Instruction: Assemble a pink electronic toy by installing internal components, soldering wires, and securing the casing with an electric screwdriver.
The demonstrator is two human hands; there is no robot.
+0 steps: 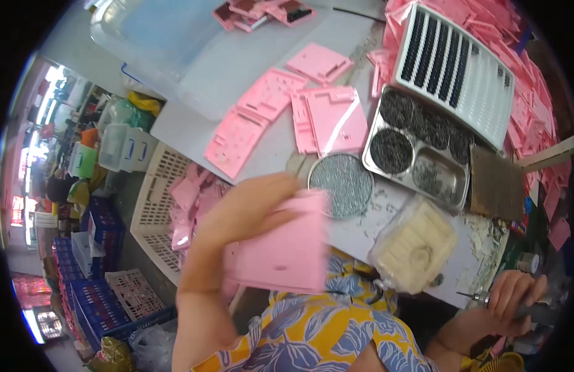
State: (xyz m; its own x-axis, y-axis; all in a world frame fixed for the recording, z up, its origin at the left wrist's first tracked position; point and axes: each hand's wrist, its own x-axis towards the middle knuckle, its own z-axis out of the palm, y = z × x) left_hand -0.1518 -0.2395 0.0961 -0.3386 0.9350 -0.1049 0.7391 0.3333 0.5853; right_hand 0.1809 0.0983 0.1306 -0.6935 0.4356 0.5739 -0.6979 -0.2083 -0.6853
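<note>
My left hand (256, 201) reaches across the near left of the table, its fingers closed on the edge of a flat pink plastic panel (287, 254). The panel is slightly blurred, and its near edge hangs close to my body. At the lower right, away from the table, my right hand (513, 294) is wrapped round the handle of a screwdriver (480, 298), whose thin metal shaft points left. Just beyond the held panel stands a round dish (341, 186) full of small silvery pieces. More pink panels (333, 121) lie past the dish, some with moulded ribs and slots.
A steel tray (376, 162) holds dark small parts; a white rack (491, 102) with rows of black pieces stands behind it. A plastic-wrapped cream block (414, 245) sits near the front edge. Pink panels heap at far right. A perforated basket (152, 214) stands left.
</note>
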